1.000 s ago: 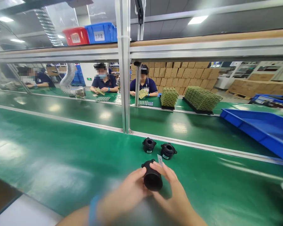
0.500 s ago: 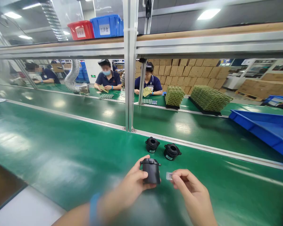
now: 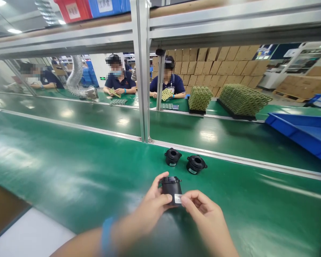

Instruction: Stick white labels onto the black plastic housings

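Observation:
My left hand (image 3: 152, 207) is closed around a black plastic cylindrical part (image 3: 171, 187), held upright just above the green belt (image 3: 69, 171). My right hand (image 3: 203, 214) pinches a small white label (image 3: 178, 198) against the part's near side. Two more black parts stand on the belt just beyond: one (image 3: 172, 157) to the left, the other (image 3: 196, 164) to the right, each with a small label on its side. A blue wristband sits on my left wrist.
An aluminium post (image 3: 141, 71) rises behind the parts. A blue tray (image 3: 305, 134) lies at the right. Across the far belt, people in dark shirts handle green mesh pieces; stacks of these (image 3: 242, 100) stand nearby. Cardboard boxes line the back.
My right hand brought the white label from beside the part onto its near side. The part turned from lying with its opening toward me to standing upright.

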Tool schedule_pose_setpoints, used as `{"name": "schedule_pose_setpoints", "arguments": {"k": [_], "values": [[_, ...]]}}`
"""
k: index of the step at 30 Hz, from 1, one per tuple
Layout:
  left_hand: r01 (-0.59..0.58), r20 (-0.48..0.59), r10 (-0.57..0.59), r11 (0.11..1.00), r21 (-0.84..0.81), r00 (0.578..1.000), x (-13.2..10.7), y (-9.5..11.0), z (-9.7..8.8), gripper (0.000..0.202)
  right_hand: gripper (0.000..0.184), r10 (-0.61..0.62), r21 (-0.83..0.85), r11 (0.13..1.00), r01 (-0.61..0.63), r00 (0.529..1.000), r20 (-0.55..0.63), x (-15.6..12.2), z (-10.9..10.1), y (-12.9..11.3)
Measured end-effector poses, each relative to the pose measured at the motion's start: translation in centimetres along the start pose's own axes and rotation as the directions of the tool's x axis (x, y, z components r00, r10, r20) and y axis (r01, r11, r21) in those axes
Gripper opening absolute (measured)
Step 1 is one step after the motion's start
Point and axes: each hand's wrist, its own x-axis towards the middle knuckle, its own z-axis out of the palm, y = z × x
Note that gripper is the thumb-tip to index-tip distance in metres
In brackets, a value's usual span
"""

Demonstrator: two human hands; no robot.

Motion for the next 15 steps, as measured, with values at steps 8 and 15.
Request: {"name": "schedule_pose_setpoints", "arguments": {"k": [8,15], "values": [[0.02,-0.021,-0.02,0.999,0.03,1.0,0.1,0.0,0.0,0.08,0.04,0.006,-0.059,0.998,-0.006,1.0,0.004,0.1,0.0,0.6],[0.026,-0.008,-0.026,0.999,0.032,1.0,0.1,0.1,0.0,0.075,0.039,-0.008,-0.111,0.994,0.008,1.0,0.002,0.0,0.0,1.1]]}}
